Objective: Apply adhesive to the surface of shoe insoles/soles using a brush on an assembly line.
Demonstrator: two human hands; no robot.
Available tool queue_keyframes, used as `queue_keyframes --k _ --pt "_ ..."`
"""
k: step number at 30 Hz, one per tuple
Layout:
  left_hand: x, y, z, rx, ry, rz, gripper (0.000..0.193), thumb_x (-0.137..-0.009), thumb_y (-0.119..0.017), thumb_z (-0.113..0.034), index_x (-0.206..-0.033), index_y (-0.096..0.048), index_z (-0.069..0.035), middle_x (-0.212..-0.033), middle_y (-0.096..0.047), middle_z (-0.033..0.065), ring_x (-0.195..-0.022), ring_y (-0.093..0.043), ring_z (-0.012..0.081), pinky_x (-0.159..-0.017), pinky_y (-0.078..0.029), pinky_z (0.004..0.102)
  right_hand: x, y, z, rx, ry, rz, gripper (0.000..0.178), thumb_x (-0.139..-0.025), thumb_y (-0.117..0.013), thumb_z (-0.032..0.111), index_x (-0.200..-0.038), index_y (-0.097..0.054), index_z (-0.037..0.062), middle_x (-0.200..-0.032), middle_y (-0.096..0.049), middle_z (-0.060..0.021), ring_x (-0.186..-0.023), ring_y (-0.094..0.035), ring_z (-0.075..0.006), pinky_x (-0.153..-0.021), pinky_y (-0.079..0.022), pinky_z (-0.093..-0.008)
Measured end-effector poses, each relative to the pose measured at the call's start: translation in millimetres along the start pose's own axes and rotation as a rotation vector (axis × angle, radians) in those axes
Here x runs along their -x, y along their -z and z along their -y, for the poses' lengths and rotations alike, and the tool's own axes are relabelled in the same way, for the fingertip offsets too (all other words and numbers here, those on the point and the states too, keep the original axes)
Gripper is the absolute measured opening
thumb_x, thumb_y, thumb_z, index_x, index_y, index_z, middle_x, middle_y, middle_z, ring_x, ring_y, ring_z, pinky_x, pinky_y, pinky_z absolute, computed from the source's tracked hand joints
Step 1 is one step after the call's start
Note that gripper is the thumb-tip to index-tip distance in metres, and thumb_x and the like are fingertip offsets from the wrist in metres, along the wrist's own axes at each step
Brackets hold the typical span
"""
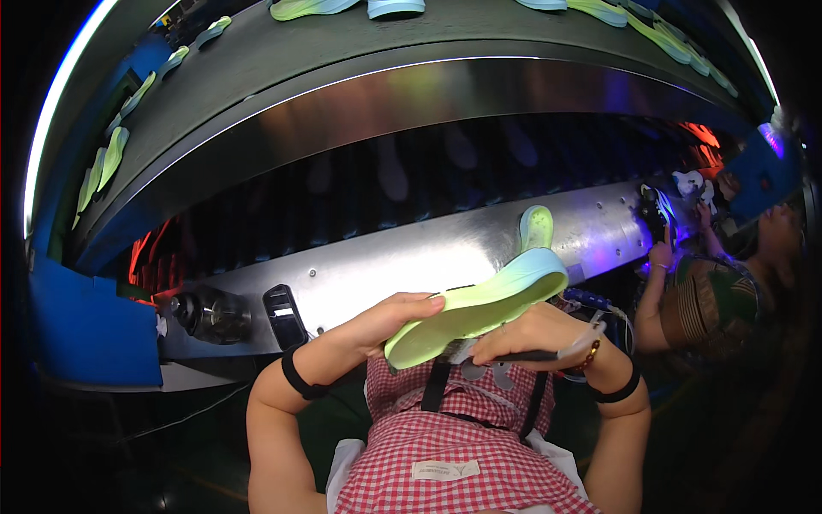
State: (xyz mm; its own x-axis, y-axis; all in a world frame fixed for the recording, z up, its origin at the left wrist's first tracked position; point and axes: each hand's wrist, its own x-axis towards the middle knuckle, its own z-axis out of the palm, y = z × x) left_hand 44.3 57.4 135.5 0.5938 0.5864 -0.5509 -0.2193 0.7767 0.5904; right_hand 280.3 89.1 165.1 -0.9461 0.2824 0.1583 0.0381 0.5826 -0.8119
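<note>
A shoe sole, lime green fading to pale blue at one end, is held tilted before my chest. My left hand grips its green end, thumb on the upper edge and the other fingers partly hidden. Closed round the dark handle of a brush, my right hand is just under the sole's lower edge. The pale brush head is close to the sole's hollow face; whether it touches cannot be told. Behind the held sole, a second green sole lies on the metal ledge.
A phone-like black device and a dark bottle sit on the ledge at left. Beyond a dark slatted lower belt, an upper conveyor carries several soles. At right, a co-worker's hand is by a dark shoe.
</note>
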Motion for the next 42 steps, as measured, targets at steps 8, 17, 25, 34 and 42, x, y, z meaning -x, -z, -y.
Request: queue_keyframes --k 8,17,25,34,42 --pt "9 4 -2 -0.079 -0.009 -0.050 0.047 -0.086 -0.052 -0.030 -0.116 -0.047 0.006 -0.106 -0.057 0.0146 -0.089 -0.059 0.0165 -0.075 -0.049 0.0252 6 24 9 0.193 -0.161 0.166 0.026 -0.069 -0.059 0.004 -0.093 -0.063 0.0109 -0.099 -0.063 -0.0039 -0.089 -0.060 -0.0221 -0.071 -0.048 -0.0305" --pt "13 13 -1 0.003 -0.104 -0.106 0.047 -0.087 -0.049 -0.028 -0.120 -0.043 0.005 -0.110 -0.055 0.0169 -0.094 -0.058 0.0200 -0.080 -0.048 0.0282 29 30 -4 0.110 -0.257 0.010 0.022 -0.074 -0.063 0.009 -0.097 -0.063 0.0092 -0.095 -0.064 -0.0069 -0.082 -0.062 -0.0207 -0.071 -0.049 -0.0291" --pt "-31 19 31 0.421 -0.197 0.085 0.052 -0.089 -0.043 -0.030 -0.128 -0.031 0.001 -0.120 -0.047 0.0201 -0.103 -0.054 0.0282 -0.087 -0.046 0.0407 11 -5 -30 -0.624 -0.539 -0.599 0.020 -0.075 -0.061 -0.001 -0.095 -0.063 -0.0026 -0.087 -0.065 -0.0114 -0.059 -0.058 -0.0083 -0.054 -0.048 -0.0197" --pt "-46 26 36 0.558 -0.252 0.118 0.052 -0.088 -0.041 -0.033 -0.129 -0.032 -0.002 -0.121 -0.047 0.0200 -0.102 -0.054 0.0326 -0.085 -0.045 0.0515 4 -32 -42 -0.115 -0.389 -1.026 0.019 -0.076 -0.059 0.000 -0.095 -0.063 -0.0021 -0.091 -0.064 -0.0120 -0.071 -0.060 -0.0125 -0.063 -0.046 -0.0211" --pt "57 1 -79 0.321 -0.938 0.129 0.060 -0.088 -0.027 -0.042 -0.129 -0.031 0.002 -0.123 -0.042 0.0264 -0.104 -0.049 0.0438 -0.085 -0.041 0.0558 55 -12 -31 -0.874 -0.220 -1.003 0.021 -0.077 -0.053 -0.005 -0.097 -0.058 -0.0084 -0.093 -0.062 -0.0200 -0.047 -0.050 -0.0074 -0.044 -0.042 -0.0165"
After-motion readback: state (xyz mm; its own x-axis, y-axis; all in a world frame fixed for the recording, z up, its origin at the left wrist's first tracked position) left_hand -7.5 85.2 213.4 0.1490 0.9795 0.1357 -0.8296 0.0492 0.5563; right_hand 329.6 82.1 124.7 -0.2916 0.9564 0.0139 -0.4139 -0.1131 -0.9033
